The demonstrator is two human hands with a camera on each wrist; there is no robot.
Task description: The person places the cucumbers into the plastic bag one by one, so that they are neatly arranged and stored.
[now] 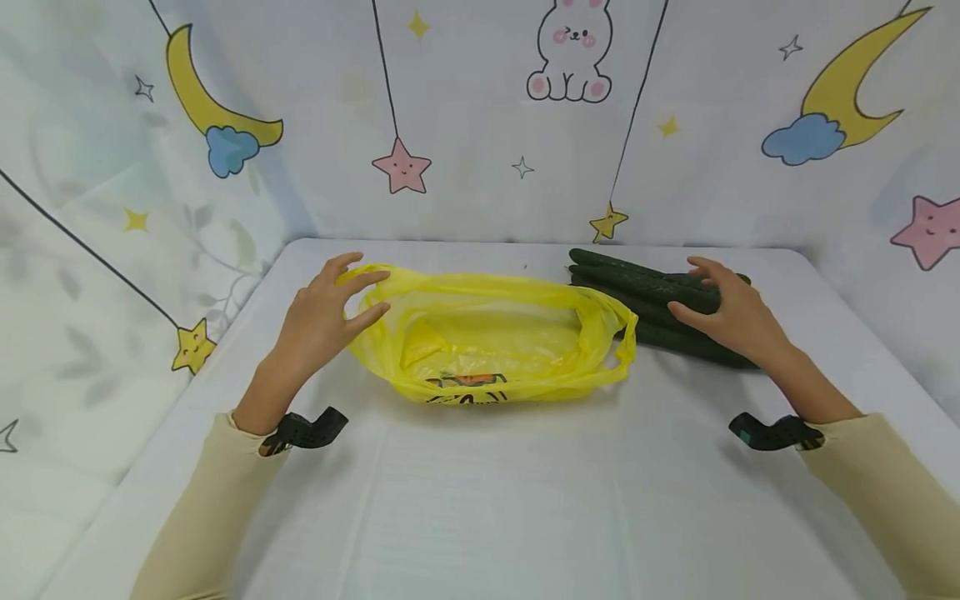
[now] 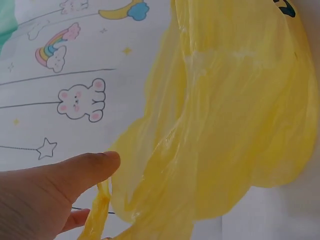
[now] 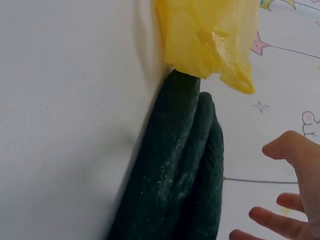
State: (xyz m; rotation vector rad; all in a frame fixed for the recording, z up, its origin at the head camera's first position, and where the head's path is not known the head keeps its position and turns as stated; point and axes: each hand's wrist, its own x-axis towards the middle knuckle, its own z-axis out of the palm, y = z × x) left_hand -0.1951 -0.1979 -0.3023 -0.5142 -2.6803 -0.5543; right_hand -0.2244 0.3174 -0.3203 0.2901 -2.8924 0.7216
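Observation:
A thin yellow plastic bag (image 1: 487,287) lies with its mouth spread wide in the middle of the table, dark print on its front side. At the bag's left end is my left hand (image 1: 318,308), thumb and fingers apart; in the left wrist view a twisted bag handle (image 2: 98,212) hangs just below the thumb. My right hand (image 1: 738,312) hovers over several dark green cucumbers (image 1: 637,287), its fingers spread and holding nothing. Side by side, the cucumbers (image 3: 165,165) lie against the bag's right end, which overlaps their tips in the right wrist view.
A white cloth covers the table (image 1: 480,508). Behind it and along the sides hangs a pale backdrop (image 1: 465,83) with moons, stars and a rabbit. Each wrist carries a black device, one on the left (image 1: 307,429) and one on the right (image 1: 772,432).

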